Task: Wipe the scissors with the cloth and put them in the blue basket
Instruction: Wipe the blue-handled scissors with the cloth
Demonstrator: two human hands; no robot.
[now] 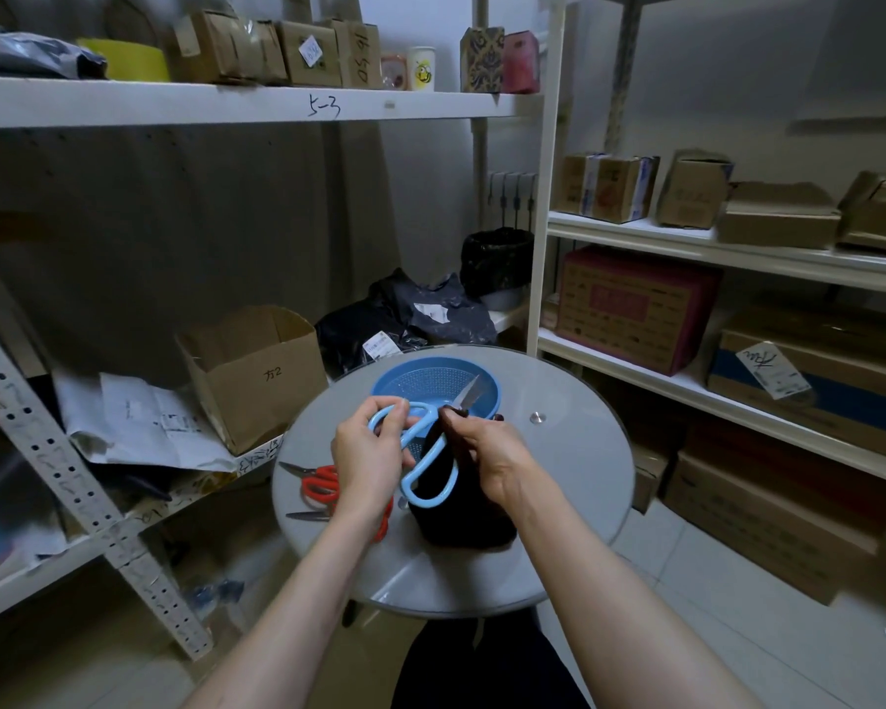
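Note:
Over the round glass table I hold a pair of blue-handled scissors. My left hand grips the upper handle loop. My right hand pinches a black cloth around the blades near the pivot; the cloth hangs down onto the table. The steel blade tips stick out beyond the cloth, over the blue basket at the table's far side. The basket looks empty.
Two red-handled scissors lie on the table's left part, partly under my left wrist. An open cardboard box sits on the left shelf. White shelving with boxes stands to the right. A small metal stud marks the glass.

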